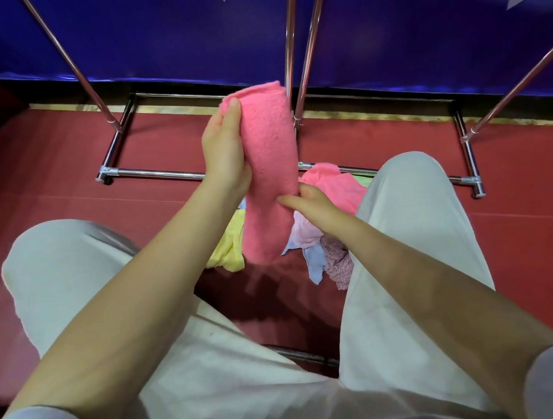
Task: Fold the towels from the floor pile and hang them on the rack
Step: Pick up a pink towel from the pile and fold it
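Note:
A pink towel [268,162], folded into a long narrow strip, hangs in front of me above the floor pile. My left hand [225,146] grips its upper left edge, thumb over the top corner. My right hand [308,202] pinches the strip lower down on its right edge. Below, between my knees, the pile [320,238] holds another pink towel [332,182], a yellow one [229,245], a light blue one and a mottled mauve one. The chrome rack [291,52] rises just behind the held towel; its upper bars are out of view.
The rack's base frame [160,172] lies on the red floor, with slanted chrome poles at left [80,73] and right [522,78]. A blue wall panel [179,37] stands close behind. My legs in pale trousers [78,266] flank the pile.

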`<control>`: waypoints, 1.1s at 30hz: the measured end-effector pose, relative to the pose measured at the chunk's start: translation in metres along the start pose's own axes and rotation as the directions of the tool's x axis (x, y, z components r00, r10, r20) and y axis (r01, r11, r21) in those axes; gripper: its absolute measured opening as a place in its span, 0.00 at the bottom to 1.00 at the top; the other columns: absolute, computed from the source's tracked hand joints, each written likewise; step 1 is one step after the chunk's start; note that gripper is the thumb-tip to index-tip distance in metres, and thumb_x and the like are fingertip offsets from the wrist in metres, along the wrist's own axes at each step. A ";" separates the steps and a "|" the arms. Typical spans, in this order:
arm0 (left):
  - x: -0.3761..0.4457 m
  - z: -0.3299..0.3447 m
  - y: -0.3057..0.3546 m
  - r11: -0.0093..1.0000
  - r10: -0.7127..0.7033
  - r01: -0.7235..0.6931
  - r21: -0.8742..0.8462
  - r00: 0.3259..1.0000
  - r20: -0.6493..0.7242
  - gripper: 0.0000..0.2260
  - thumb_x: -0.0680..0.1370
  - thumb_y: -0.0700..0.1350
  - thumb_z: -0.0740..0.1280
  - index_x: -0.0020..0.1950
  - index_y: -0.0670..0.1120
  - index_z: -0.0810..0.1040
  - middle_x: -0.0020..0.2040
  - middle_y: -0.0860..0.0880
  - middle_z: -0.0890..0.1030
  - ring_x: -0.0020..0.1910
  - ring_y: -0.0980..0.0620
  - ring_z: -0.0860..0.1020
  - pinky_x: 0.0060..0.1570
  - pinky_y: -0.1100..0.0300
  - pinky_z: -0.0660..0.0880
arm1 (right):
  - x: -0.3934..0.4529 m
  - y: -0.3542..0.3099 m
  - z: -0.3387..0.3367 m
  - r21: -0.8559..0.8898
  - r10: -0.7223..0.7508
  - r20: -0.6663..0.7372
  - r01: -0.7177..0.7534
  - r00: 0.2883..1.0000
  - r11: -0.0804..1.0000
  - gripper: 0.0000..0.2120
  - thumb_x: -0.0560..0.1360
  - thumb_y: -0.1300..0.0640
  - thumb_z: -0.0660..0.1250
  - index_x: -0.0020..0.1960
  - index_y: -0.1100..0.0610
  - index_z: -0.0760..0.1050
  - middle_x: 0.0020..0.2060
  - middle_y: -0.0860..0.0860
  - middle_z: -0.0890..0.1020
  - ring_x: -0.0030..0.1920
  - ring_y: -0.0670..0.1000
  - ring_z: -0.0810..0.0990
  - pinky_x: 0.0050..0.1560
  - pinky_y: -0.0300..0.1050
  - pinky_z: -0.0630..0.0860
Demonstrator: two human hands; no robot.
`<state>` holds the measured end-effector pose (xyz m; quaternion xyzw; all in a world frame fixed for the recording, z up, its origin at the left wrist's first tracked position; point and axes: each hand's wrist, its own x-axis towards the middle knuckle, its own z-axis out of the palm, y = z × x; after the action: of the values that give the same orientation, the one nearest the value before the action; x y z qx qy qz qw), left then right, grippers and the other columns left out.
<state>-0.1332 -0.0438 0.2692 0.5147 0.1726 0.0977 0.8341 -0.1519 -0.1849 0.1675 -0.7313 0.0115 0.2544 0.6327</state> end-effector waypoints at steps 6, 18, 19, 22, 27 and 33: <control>0.033 -0.035 0.013 0.850 0.320 -0.243 0.467 0.943 -0.094 0.10 0.80 0.45 0.62 0.55 0.41 0.79 0.45 0.54 0.79 0.45 0.61 0.76 0.51 0.64 0.73 | -0.003 -0.016 -0.006 0.220 0.067 -0.174 -0.028 0.982 0.975 0.04 0.78 0.56 0.64 0.48 0.54 0.78 0.41 0.49 0.83 0.41 0.47 0.81 0.45 0.41 0.75; 0.045 -0.062 0.003 0.841 0.302 -0.154 0.519 0.929 -0.213 0.09 0.82 0.46 0.60 0.48 0.44 0.76 0.38 0.56 0.74 0.38 0.61 0.72 0.40 0.65 0.69 | -0.022 -0.029 -0.003 0.133 0.054 0.120 -0.070 0.991 0.989 0.07 0.74 0.58 0.70 0.52 0.53 0.77 0.45 0.51 0.84 0.41 0.48 0.84 0.41 0.41 0.80; 0.047 -0.064 0.003 0.859 0.281 -0.141 0.492 0.933 -0.224 0.10 0.82 0.47 0.59 0.50 0.42 0.77 0.39 0.56 0.74 0.39 0.60 0.72 0.41 0.64 0.69 | -0.022 -0.029 -0.004 0.139 0.046 0.117 -0.062 0.992 0.988 0.07 0.74 0.58 0.70 0.52 0.53 0.78 0.45 0.51 0.84 0.41 0.49 0.84 0.41 0.42 0.80; 0.050 -0.065 0.001 0.925 0.174 -0.065 0.375 0.948 -0.266 0.15 0.81 0.49 0.59 0.56 0.39 0.79 0.39 0.55 0.74 0.40 0.57 0.72 0.39 0.61 0.70 | -0.023 -0.036 -0.006 0.188 0.028 0.114 -0.049 0.993 0.981 0.08 0.75 0.60 0.69 0.53 0.54 0.77 0.46 0.53 0.84 0.42 0.50 0.84 0.41 0.43 0.80; 0.054 -0.056 0.017 0.997 -0.058 0.072 0.035 0.952 -0.300 0.10 0.81 0.48 0.62 0.42 0.47 0.76 0.33 0.50 0.70 0.30 0.55 0.68 0.31 0.61 0.65 | -0.022 -0.068 -0.020 0.258 0.006 0.065 -0.023 0.998 0.966 0.06 0.76 0.59 0.68 0.52 0.56 0.79 0.43 0.54 0.84 0.40 0.51 0.84 0.44 0.45 0.81; 0.070 -0.001 0.110 0.998 0.006 -0.019 -0.058 0.976 -0.215 0.07 0.79 0.41 0.61 0.44 0.46 0.77 0.30 0.52 0.77 0.24 0.58 0.72 0.26 0.67 0.67 | -0.002 -0.164 -0.037 0.088 -0.153 -0.028 0.155 0.988 0.984 0.04 0.76 0.61 0.66 0.50 0.56 0.79 0.41 0.49 0.84 0.41 0.46 0.81 0.51 0.45 0.77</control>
<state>-0.0678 0.0306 0.3534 0.4771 0.2556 0.1633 0.8248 -0.0851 -0.1877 0.3215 -0.7035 -0.0270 0.1963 0.6826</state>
